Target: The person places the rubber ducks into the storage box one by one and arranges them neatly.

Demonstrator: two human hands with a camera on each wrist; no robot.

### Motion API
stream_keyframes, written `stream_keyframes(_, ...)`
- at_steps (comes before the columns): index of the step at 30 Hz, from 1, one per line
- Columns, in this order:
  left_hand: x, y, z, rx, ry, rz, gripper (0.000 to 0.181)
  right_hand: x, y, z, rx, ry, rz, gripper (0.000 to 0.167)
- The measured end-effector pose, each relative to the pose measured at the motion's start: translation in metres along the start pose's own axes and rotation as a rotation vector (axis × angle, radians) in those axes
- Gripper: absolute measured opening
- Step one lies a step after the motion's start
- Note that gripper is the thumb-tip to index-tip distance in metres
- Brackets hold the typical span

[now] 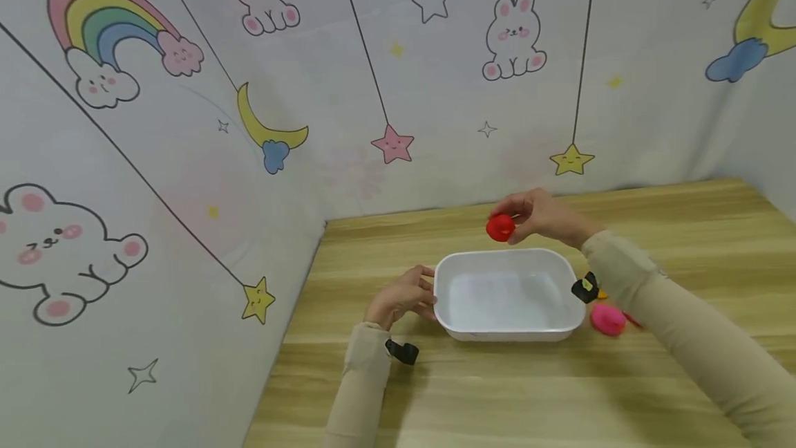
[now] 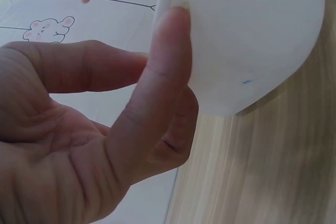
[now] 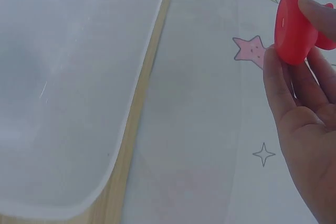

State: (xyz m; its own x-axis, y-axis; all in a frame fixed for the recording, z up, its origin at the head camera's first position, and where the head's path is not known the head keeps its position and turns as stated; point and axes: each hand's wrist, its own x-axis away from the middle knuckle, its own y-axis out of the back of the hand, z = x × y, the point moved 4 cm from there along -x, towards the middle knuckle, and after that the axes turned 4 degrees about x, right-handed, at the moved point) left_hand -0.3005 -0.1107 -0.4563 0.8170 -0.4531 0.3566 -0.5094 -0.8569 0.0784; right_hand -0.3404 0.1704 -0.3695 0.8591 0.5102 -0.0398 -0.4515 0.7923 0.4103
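- At the left, the wall cloth [image 1: 186, 337], printed with rabbits, moons and stars, stands beside the wooden table [image 1: 491, 393].
- Next comes the left hand [image 1: 404, 294], its fingers bent and pinching the left rim of the white tub; a small black device [image 1: 403, 352] sits at that wrist.
- The white tub [image 1: 505, 296] rests on the table between the two hands. It looks like smooth, fairly stiff plastic, light for its size and probably a little slippery; the rolled rim seems the surest place to hold.
- The red toy [image 1: 500, 228] is in the air by the tub's far rim (whether over the tub or just past it, I cannot tell). It looks light, soft and hard to break, likely squeezable rubber with a slick skin. The round body, above the flat base, seems the best place to grip, with a mild squeeze; the small knob on top offers less to hold.
- The right hand [image 1: 539, 214] pinches that toy between thumb and fingertips, coming in from the right.
- Another black device [image 1: 585, 288] sits at the right wrist, near the tub's right rim.
- Just right of the tub, a pink toy [image 1: 607, 320] lies on the table, with an orange piece [image 1: 602, 294] and a red piece [image 1: 633, 321] partly hidden by the right sleeve [image 1: 690, 337].
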Motion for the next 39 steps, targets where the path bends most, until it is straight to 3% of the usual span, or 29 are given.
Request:
stream_keyframes(14,0.003,0.0,-0.005,-0.011,-0.003,-0.006,0.056,-0.032,-0.036,-0.003,-0.008,-0.016,0.045,0.046)
stream_keyframes(22,0.002,-0.001,-0.002,0.011,-0.001,0.001,0.057,-0.039,-0.057,-0.012,-0.027,-0.025,0.091,0.048)
stream_keyframes(33,0.002,-0.001,0.001,0.017,0.004,-0.013,0.056,-0.044,-0.079,-0.022,0.054,-0.028,0.121,0.052)
stream_keyframes(39,0.001,0.0,0.001,0.011,0.005,-0.011,0.055,-0.046,-0.085,-0.028,0.133,-0.004,0.159,0.046)
